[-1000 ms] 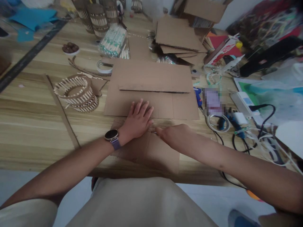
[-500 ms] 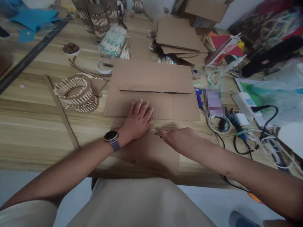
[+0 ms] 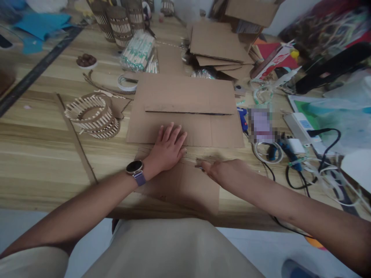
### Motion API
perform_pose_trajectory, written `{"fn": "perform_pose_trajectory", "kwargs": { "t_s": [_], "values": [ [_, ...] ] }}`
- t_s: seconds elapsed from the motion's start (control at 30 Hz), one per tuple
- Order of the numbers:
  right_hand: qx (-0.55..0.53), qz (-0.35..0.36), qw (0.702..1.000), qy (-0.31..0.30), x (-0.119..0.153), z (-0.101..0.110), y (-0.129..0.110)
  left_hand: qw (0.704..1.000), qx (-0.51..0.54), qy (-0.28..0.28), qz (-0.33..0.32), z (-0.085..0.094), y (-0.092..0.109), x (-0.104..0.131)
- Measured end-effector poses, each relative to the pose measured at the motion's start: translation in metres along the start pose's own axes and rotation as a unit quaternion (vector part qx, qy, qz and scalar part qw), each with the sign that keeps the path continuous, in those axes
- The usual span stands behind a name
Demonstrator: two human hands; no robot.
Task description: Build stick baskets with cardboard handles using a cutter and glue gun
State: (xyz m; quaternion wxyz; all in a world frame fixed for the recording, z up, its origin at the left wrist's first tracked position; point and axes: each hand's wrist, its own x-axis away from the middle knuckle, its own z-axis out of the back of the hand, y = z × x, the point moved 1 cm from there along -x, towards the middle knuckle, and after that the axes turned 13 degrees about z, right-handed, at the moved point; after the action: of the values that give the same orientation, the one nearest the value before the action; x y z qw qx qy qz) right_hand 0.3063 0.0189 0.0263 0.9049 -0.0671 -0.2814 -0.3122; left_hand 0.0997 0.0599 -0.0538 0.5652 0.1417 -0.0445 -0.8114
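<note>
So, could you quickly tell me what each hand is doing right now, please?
Left hand: open, pressed flat on the cardboard sheet.
Right hand: closed on something small at the cardboard's edge; what it is cannot be told.

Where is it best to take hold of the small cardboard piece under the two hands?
Probably its near edge, from the person's side. The cardboard piece lies flat, with that edge overhanging the table; the left hand presses its far part.
</note>
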Motion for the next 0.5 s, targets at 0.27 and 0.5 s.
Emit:
{"fn": "perform_pose_trajectory", "kwargs": {
  "t_s": [0.27,0.5],
  "values": [
    [-0.017,-0.016,0.999,-0.022,0.007,-0.006,0.004,1.000,0.002,-0.003,-0.002,0.000,0.000,0.000],
    [-0.018,-0.022,0.999,-0.016,0.017,-0.017,0.010,1.000,0.004,-0.008,-0.003,0.003,0.001,0.000]
  ]
}}
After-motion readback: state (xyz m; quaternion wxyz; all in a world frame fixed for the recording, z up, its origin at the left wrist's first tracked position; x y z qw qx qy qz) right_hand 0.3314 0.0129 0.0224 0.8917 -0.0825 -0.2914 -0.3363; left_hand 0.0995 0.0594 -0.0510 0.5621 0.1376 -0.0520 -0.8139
